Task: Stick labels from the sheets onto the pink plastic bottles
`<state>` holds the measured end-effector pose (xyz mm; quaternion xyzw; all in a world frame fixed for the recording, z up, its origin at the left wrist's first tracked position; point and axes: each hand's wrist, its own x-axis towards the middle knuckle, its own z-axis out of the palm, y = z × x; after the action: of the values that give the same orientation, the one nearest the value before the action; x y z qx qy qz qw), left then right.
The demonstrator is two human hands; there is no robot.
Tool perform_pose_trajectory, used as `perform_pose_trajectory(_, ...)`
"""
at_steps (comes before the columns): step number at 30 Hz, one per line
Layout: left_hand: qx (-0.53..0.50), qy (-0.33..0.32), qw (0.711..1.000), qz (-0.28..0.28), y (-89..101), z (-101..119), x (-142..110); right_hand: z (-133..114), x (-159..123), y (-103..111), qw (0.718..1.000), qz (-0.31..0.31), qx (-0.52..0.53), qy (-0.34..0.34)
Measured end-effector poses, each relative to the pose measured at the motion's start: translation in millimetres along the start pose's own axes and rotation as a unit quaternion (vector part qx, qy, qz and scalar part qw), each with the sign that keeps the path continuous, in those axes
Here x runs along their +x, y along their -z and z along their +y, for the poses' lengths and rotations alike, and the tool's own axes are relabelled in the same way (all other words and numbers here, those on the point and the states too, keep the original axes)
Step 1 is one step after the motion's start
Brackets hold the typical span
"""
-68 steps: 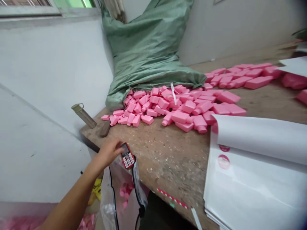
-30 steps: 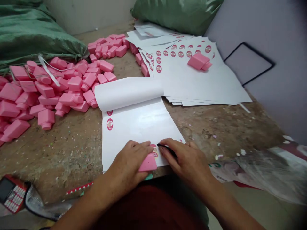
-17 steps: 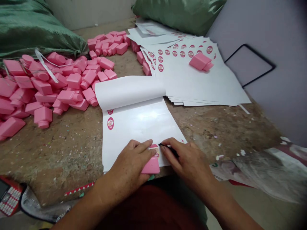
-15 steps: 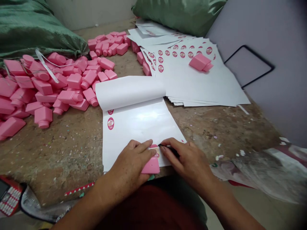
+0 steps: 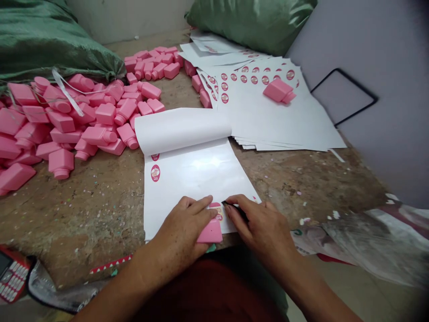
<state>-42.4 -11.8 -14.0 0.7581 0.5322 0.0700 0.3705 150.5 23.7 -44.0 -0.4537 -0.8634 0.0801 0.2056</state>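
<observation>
Here, on the worn wooden tabletop, a label sheet, top leaf curled back; left hand clamped over a pink bottle at the near edge, all but one flat end hidden. Right hand pinches a slim black tool, tip just beside a partly covered label; whether on bottle or sheet, cannot tell.
</observation>
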Motion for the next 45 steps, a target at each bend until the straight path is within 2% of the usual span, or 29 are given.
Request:
perform_pose_trajectory(4, 0.004, -0.001, 1.000, -0.007, 0.8, 0.4, 0.9, 1.4, 1.7, -0.6, 1.000, -0.003, -0.004, 0.006)
perform_pose_trajectory(7, -0.001, -0.003, 1.000, -0.002, -0.4, -0.7, 1.0, 5.7, 3.0, 0.6, 0.999, -0.024, 0.031, 0.012)
perform_pose_trajectory(11, -0.043, -0.002, 0.999, 0.028, -1.1, -3.6, -1.6, 12.2, -0.4, 1.7, 0.993, -0.057, 0.095, -0.044)
perform_pose_trajectory(13, -0.107, 0.032, 0.992, 0.059, 0.9, -5.1, -3.6, 13.3, -4.2, 0.9, 0.993, -0.052, 0.086, -0.067)
perform_pose_trajectory(16, -0.248, 0.124, 0.955, 0.107, 5.7, -7.3, -5.3, 9.9, -10.2, 0.2, 0.996, -0.060, 0.052, -0.048)
perform_pose_trajectory(19, -0.357, 0.160, 0.908, 0.152, 8.7, -9.0, -5.0, 1.9, -15.7, 6.6, 0.991, -0.127, 0.042, -0.029)
perform_pose_trajectory(22, -0.403, 0.155, 0.885, 0.173, 8.4, -9.0, -4.0, -4.5, -21.1, 24.4, 0.966, -0.211, 0.140, -0.041)
perform_pose_trajectory(25, -0.418, 0.150, 0.879, 0.174, 7.1, -8.9, -3.1, -2.7, -24.0, 47.8, 0.909, -0.245, 0.327, -0.075)
perform_pose_trajectory(27, -0.421, 0.151, 0.877, 0.177, 6.7, -10.0, -2.4, 1.9, -22.9, 60.7, 0.890, -0.203, 0.394, -0.108)
perform_pose_trajectory(32, -0.424, 0.169, 0.867, 0.199, 6.3, -9.7, -3.0, 2.5, -12.7, 70.8, 0.932, 0.026, 0.329, -0.148)
perform_pose_trajectory(34, -0.478, 0.166, 0.835, 0.215, 4.7, -4.7, -5.2, -5.7, -6.7, 65.3, 0.923, 0.062, 0.339, -0.172)
perform_pose_trajectory(35, -0.523, 0.164, 0.809, 0.214, 3.2, -1.2, -6.6, -11.1, -3.4, 60.7, 0.911, 0.059, 0.361, -0.191)
perform_pose_trajectory(38, -0.667, 0.144, 0.707, 0.187, -3.3, 9.7, -10.5, -29.0, 6.5, 42.8, 0.861, 0.027, 0.453, -0.229)
perform_pose_trajectory(40, -0.722, 0.115, 0.657, 0.185, -8.7, 14.4, -11.9, -40.4, 11.9, 32.0, 0.820, 0.009, 0.519, -0.241)
perform_pose_trajectory(42, -0.746, 0.093, 0.628, 0.200, -13.4, 16.3, -12.5, -49.6, 16.1, 24.9, 0.786, -0.009, 0.565, -0.250)
perform_pose_trajectory(43, -0.752, 0.089, 0.619, 0.209, -15.2, 16.5, -12.5, -53.1, 17.8, 22.9, 0.779, -0.014, 0.574, -0.251)
perform_pose_trajectory(45, -0.759, 0.088, 0.604, 0.225, -17.2, 16.6, -12.5, -57.9, 20.3, 21.3, 0.788, -0.009, 0.564, -0.247)
